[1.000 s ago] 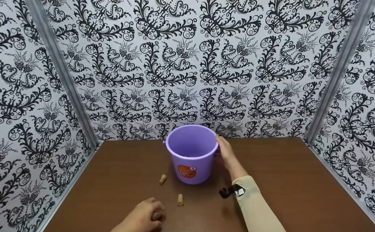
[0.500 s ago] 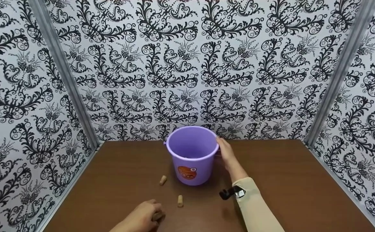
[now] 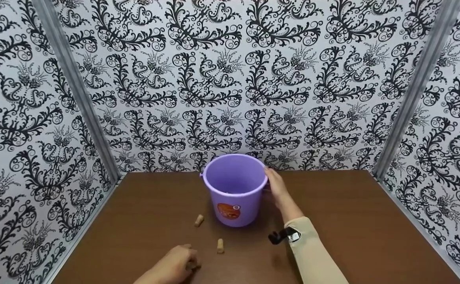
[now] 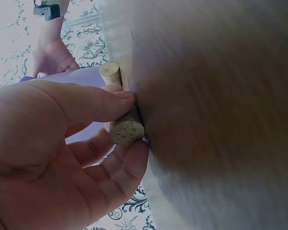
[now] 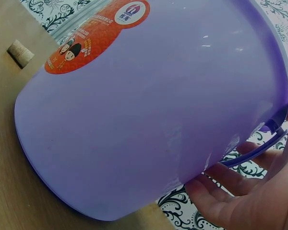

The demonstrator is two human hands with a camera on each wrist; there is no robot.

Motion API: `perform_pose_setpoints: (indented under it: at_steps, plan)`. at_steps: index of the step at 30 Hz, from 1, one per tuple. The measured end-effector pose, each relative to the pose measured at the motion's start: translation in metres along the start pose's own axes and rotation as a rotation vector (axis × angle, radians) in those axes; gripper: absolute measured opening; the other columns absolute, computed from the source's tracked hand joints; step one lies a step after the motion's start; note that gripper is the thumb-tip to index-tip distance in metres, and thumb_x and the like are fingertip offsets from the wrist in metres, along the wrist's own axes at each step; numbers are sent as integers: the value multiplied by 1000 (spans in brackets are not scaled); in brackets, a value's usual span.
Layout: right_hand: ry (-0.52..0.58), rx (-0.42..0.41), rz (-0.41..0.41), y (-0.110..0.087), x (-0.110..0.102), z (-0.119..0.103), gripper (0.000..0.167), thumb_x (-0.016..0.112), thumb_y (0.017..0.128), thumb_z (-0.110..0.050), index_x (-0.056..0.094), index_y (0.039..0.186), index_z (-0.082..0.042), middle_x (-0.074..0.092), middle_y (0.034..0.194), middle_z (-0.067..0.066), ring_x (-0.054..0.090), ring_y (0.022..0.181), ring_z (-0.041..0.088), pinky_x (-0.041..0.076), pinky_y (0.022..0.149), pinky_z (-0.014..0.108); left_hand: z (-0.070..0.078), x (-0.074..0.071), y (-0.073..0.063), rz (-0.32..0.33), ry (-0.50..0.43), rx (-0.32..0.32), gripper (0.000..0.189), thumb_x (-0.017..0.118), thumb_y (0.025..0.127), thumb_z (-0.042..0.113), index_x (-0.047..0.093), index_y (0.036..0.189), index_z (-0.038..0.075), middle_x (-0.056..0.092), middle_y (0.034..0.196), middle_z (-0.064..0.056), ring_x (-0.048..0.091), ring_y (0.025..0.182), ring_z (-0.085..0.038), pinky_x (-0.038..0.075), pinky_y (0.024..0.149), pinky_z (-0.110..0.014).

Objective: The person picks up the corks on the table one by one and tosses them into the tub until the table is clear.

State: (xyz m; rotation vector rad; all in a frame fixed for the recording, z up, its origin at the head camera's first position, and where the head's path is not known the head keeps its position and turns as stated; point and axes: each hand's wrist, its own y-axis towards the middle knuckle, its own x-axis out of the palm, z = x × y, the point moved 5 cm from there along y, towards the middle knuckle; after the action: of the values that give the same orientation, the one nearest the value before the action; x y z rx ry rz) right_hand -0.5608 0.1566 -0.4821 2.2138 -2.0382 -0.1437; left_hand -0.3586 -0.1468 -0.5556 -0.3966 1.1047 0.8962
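Note:
A purple bucket (image 3: 239, 211) with an orange label stands upright on the table. My right hand (image 3: 279, 191) holds it at the right side by the rim; in the right wrist view the fingers (image 5: 206, 196) touch the bucket's wall beside the handle (image 5: 254, 152). Low in the head view, my left hand (image 3: 174, 264) is near the tabletop. Its thumb and fingers pinch a cork (image 4: 127, 132), whose round end faces the left wrist camera. Two more corks lie between this hand and the bucket, a nearer cork (image 3: 220, 246) and a farther cork (image 3: 199, 220).
The brown table (image 3: 352, 221) reaches back to a wall (image 3: 214, 79) papered in black and white scrolls. Patterned side panels and grey metal posts (image 3: 79, 90) flank it. A black camera mount (image 3: 281, 236) sits on my right sleeve.
My left fingers have shifted slightly around the cork, and less of it shows in the head view. Bucket, right hand and the loose corks stay where they were.

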Motion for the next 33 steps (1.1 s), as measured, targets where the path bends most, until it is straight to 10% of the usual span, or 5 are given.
perform_pose_setpoints:
  at_steps: [11, 18, 23, 33]
  plan:
    - [-22, -37, 37, 8, -2, 13, 49, 42, 113, -28, 58, 140, 11, 59, 140, 35, 50, 139, 45, 30, 127, 57, 7, -6, -2, -28, -35, -113, 22, 73, 89, -5, 79, 89, 16, 74, 88, 6, 61, 80, -2, 56, 73, -25]
    - [-21, -19, 19, 8, -3, 9, 49, 40, 114, -25, 54, 139, 15, 55, 138, 40, 49, 137, 50, 30, 126, 60, 4, -6, -1, -65, -53, -147, 19, 72, 94, 1, 80, 90, 17, 75, 90, 8, 67, 86, -5, 61, 84, -32]
    - [-20, -11, -4, -14, 0, -20, 48, 41, 114, -23, 53, 140, 16, 54, 140, 40, 49, 138, 49, 31, 126, 59, -46, 26, 5, -54, -48, -123, 21, 74, 94, 8, 78, 90, 28, 72, 91, 19, 67, 90, -2, 61, 84, -31]
    - [15, -8, 1, -21, 3, -26, 48, 43, 113, -22, 53, 141, 15, 56, 140, 39, 52, 135, 50, 37, 122, 57, -76, 46, 6, -33, -28, -91, 23, 75, 94, 12, 78, 91, 35, 75, 98, 21, 73, 115, -23, 63, 95, -41]
